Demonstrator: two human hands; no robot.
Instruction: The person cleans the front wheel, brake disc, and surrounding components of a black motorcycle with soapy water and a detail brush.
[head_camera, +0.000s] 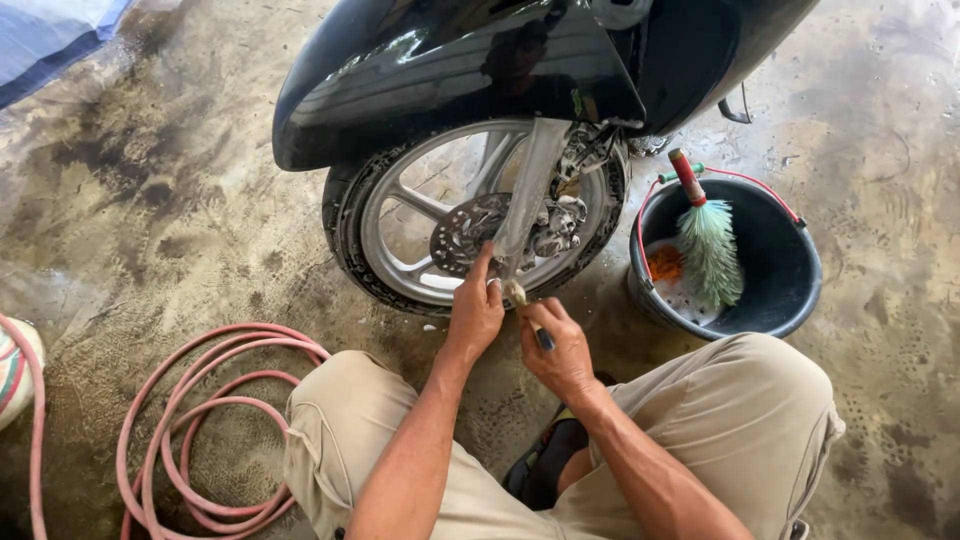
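Right hand (558, 350) grip around small brush (520, 298)

Pink hose (200, 430) coiled on wet floor (150, 200); black bucket (770, 290) holding green brush (708, 250).

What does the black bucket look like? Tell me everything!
The black bucket is round, looks like plastic, and stands upright on the wet concrete floor, right of the motorbike's front wheel. A thin red handle lies along its rim. Inside are a pale green brush with a red handle, something orange and some foam.
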